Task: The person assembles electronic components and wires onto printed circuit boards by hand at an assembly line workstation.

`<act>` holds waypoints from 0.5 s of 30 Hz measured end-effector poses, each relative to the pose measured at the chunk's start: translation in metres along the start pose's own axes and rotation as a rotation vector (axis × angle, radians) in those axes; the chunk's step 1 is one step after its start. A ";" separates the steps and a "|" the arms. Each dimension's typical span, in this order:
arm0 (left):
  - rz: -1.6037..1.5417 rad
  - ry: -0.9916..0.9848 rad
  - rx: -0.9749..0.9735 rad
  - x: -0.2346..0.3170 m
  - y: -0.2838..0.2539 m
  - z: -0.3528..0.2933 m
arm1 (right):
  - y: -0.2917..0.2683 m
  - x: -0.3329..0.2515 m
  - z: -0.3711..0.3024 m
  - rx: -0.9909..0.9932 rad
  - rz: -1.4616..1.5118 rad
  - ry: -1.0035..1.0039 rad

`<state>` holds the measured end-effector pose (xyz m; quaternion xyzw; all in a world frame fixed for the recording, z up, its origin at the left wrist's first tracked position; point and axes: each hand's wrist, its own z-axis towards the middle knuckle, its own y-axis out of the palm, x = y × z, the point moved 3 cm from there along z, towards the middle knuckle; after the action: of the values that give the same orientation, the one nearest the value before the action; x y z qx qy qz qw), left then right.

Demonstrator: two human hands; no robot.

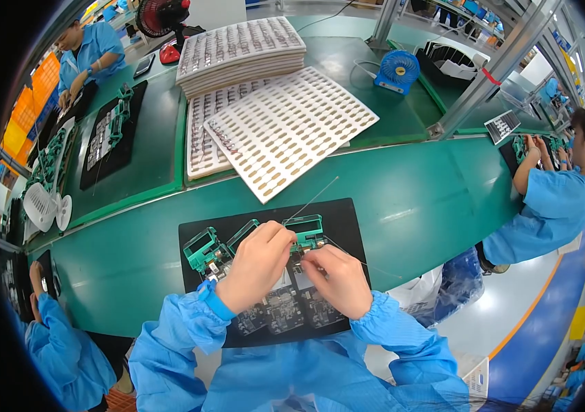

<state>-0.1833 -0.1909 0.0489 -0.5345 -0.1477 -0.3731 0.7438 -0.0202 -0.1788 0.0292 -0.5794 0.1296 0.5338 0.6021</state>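
- The person's left hand [256,264] is reaching in over a black rectangular work mat [339,218] lying on the green workbench [416,206], fingers closed in a narrow pinch at the edge of a small green plastic clamp fixture [304,231].
- The right hand [340,278] is sitting just beside the left, fingers curled tight onto something small at the fixture's near edge; what exactly is pinched is hidden under the fingertips.
- A thin stiff grey wire [313,199] is running up and away from the fixture towards the far side of the mat; a second fine strand is trailing off to the right.
- A second green fixture [204,250] is lying on the mat, left of the hands, untouched.
- Dark circuit boards [280,312] are lying on the mat under and below the wrists.
- Handling judgement: the wire looks very light, springy and easily kinked, best taken near its end with fingertips only. The fixture appears rigid, light plastic, safe to steady by its frame edges, keeping clear of the boards.
- Behind the mat, a white perforated tray [285,130] of small tan parts is leaning over another tray; a taller stack [241,55] is standing further back, a blue desk fan [397,71] to its right.
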 end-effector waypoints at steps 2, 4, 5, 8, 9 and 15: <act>-0.006 0.008 -0.017 -0.001 0.000 0.001 | 0.000 0.002 0.001 0.005 -0.019 0.019; -0.002 0.010 -0.026 -0.002 0.001 0.001 | -0.001 0.001 0.000 -0.001 -0.027 0.023; -0.002 0.009 -0.025 -0.002 0.001 0.001 | -0.002 0.001 -0.001 -0.005 -0.035 0.027; -0.008 0.014 -0.048 -0.001 0.001 -0.001 | -0.003 0.004 -0.003 0.015 -0.030 0.039; -0.002 0.018 -0.052 -0.002 0.001 -0.003 | -0.004 0.004 -0.003 0.015 -0.031 0.040; 0.161 0.119 -0.057 0.000 0.004 -0.017 | -0.006 0.007 -0.002 0.006 0.010 0.064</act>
<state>-0.1838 -0.2053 0.0394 -0.5424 -0.0492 -0.3473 0.7634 -0.0115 -0.1759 0.0270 -0.5935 0.1532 0.5177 0.5969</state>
